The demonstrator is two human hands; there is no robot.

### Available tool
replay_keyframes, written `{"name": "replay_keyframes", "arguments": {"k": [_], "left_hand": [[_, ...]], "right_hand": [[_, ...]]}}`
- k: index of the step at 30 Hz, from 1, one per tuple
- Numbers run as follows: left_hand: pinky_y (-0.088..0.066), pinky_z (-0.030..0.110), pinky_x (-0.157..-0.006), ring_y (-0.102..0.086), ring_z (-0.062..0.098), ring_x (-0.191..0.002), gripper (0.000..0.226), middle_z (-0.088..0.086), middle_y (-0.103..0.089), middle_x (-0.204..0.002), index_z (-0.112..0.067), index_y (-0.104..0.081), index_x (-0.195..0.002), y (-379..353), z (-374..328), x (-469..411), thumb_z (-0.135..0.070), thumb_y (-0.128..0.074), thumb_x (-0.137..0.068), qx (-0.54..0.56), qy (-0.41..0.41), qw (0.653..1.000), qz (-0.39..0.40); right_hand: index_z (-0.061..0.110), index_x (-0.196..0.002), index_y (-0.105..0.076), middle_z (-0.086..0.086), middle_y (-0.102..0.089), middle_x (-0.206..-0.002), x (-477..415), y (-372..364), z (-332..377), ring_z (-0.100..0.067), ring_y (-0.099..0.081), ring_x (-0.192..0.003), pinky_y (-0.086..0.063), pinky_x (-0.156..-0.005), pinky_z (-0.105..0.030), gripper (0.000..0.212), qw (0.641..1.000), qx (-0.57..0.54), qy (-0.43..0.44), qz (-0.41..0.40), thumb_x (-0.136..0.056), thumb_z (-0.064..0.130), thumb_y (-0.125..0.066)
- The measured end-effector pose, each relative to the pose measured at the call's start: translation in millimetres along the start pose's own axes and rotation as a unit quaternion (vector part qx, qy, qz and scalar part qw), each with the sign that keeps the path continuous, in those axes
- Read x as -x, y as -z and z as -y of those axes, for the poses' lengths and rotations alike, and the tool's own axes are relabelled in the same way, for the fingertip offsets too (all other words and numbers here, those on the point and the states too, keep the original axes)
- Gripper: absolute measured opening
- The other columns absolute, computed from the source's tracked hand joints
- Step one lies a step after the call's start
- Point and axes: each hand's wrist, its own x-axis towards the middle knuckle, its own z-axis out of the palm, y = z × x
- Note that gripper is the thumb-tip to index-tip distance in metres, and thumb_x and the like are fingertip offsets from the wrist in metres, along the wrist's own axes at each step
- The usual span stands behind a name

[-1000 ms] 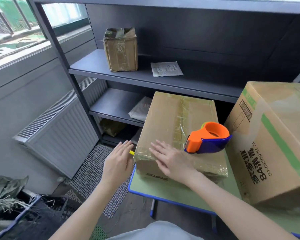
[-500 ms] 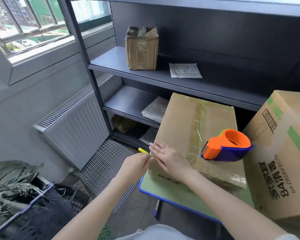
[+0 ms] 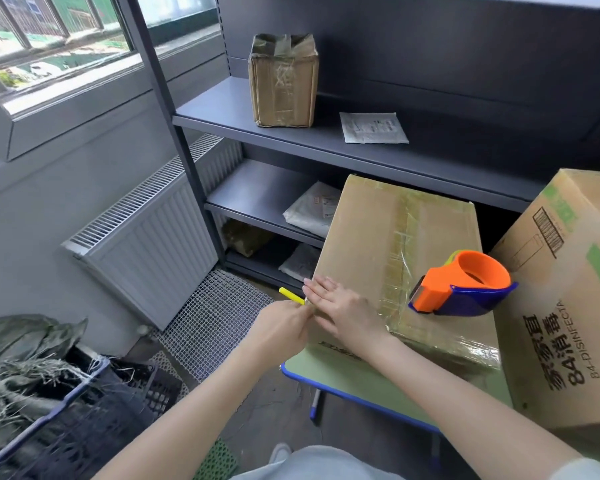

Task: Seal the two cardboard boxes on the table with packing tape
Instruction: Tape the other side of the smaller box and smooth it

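A flat cardboard box (image 3: 378, 244) lies on the green table (image 3: 354, 379), with clear tape along its top seam and near edge. An orange and blue tape dispenser (image 3: 465, 289) rests on its right part. My right hand (image 3: 343, 310) lies flat with straight fingers on the box's near left corner. My left hand (image 3: 281, 323) grips a small yellow tool (image 3: 291, 295) right at that corner, beside the right fingertips. A larger printed cardboard box (image 3: 568, 306) stands on the table at the right.
A dark metal shelf unit (image 3: 291, 133) stands behind the table, holding a taped small box (image 3: 283, 81), a paper slip (image 3: 373, 128) and wrapped parcels. A radiator (image 3: 153, 244) and wire mesh (image 3: 208, 320) sit at left. A black crate with dry plants (image 3: 49, 403) is at lower left.
My left hand closed in from the box's left side to its near left corner, holding the yellow tool. My right hand slid left to that corner. The view shifted left.
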Motion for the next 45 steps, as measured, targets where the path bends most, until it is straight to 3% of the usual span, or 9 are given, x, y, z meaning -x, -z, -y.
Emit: {"name": "replay_keyframes", "arguments": {"k": [2, 7, 12, 15, 20, 24, 27, 32, 45], "left_hand": [[-0.039, 0.027, -0.08, -0.057, 0.022, -0.093, 0.037, 0.002, -0.065, -0.097, -0.015, -0.053, -0.123, 7, 6, -3, -0.016, -0.037, -0.09, -0.065, -0.047, 0.997, 0.011], [-0.046, 0.03, -0.072, -0.06, 0.021, -0.082, 0.028, 0.001, -0.065, -0.084, -0.009, -0.064, -0.089, 20, 19, -2, -0.029, -0.044, -0.089, -0.015, -0.044, 0.997, -0.064], [-0.042, 0.025, -0.079, -0.055, 0.014, -0.097, 0.042, -0.002, -0.061, -0.102, -0.012, -0.056, -0.104, 20, 25, -18, -0.051, -0.042, -0.094, -0.089, -0.067, 0.993, 0.043], [-0.045, 0.029, -0.074, -0.062, 0.02, -0.085, 0.043, 0.004, -0.067, -0.091, -0.006, -0.063, -0.094, 21, 21, -23, -0.046, -0.049, -0.093, -0.09, -0.087, 0.992, 0.006], [-0.043, 0.017, -0.042, -0.057, 0.015, -0.044, 0.032, -0.004, -0.058, -0.051, -0.011, -0.058, -0.057, 19, 19, -19, -0.027, -0.086, -0.065, -0.106, -0.14, 0.981, -0.081], [-0.047, 0.027, -0.067, -0.064, 0.016, -0.082, 0.04, -0.004, -0.069, -0.088, -0.016, -0.067, -0.093, 9, 29, -28, -0.051, -0.049, -0.092, -0.106, -0.05, 0.993, 0.031], [-0.046, 0.027, -0.076, -0.062, 0.015, -0.095, 0.041, -0.007, -0.068, -0.102, -0.022, -0.067, -0.106, 5, 27, -33, -0.049, -0.038, -0.096, -0.108, -0.044, 0.988, 0.101], [-0.044, 0.03, -0.076, -0.063, 0.021, -0.096, 0.033, 0.0, -0.07, -0.101, -0.017, -0.069, -0.106, -6, 23, -27, -0.035, -0.043, -0.099, -0.05, -0.035, 0.997, 0.037], [-0.044, 0.026, -0.061, -0.064, 0.013, -0.08, 0.046, -0.007, -0.068, -0.084, -0.028, -0.068, -0.093, -5, 7, -23, -0.06, -0.035, -0.092, -0.166, 0.046, 0.983, 0.062]], "right_hand": [[0.003, -0.112, -0.067, -0.01, -0.065, -0.117, -2, -1, 2, -0.031, -0.063, -0.106, -0.053, -0.084, -0.047, 0.054, 1.0, -0.01, -0.017, -0.017, -0.061, 0.007, -0.086], [0.007, -0.121, -0.062, -0.006, -0.057, -0.129, -1, -7, 2, -0.031, -0.052, -0.122, -0.033, -0.105, -0.046, 0.042, 0.993, -0.089, -0.071, -0.028, -0.079, 0.005, -0.069], [0.007, -0.118, -0.065, -0.007, -0.06, -0.124, -1, -9, 7, -0.03, -0.057, -0.116, -0.046, -0.097, -0.048, 0.041, 0.995, -0.07, -0.07, -0.034, -0.077, 0.004, -0.069], [0.011, -0.133, -0.05, -0.002, -0.044, -0.14, -1, -8, 3, -0.022, -0.038, -0.135, -0.024, -0.115, -0.031, 0.042, 0.992, -0.094, -0.085, 0.002, -0.092, 0.01, -0.054], [0.011, -0.145, -0.028, -0.001, -0.022, -0.153, 6, 8, -5, -0.013, -0.011, -0.144, 0.006, -0.112, -0.014, 0.054, 0.987, -0.113, -0.064, 0.094, -0.096, 0.016, -0.049], [0.017, -0.149, -0.018, 0.003, -0.013, -0.156, 40, 15, -18, -0.018, -0.004, -0.145, 0.009, -0.11, -0.02, 0.059, 0.99, -0.012, -0.072, 0.118, -0.097, 0.028, -0.046], [0.028, -0.148, -0.016, 0.012, -0.009, -0.154, 58, 17, -26, -0.016, -0.002, -0.145, 0.015, -0.107, -0.016, 0.06, 0.989, -0.01, -0.104, 0.109, -0.097, 0.012, -0.043], [0.03, -0.146, -0.024, 0.015, -0.017, -0.151, 58, 15, -24, -0.018, -0.009, -0.145, 0.007, -0.109, -0.016, 0.071, 0.988, -0.038, -0.131, 0.073, -0.088, -0.007, -0.043], [0.028, -0.147, -0.022, 0.013, -0.016, -0.152, 60, 10, -25, -0.016, -0.007, -0.145, 0.004, -0.112, -0.02, 0.068, 0.992, -0.025, -0.113, 0.048, -0.09, -0.005, -0.04]]}}
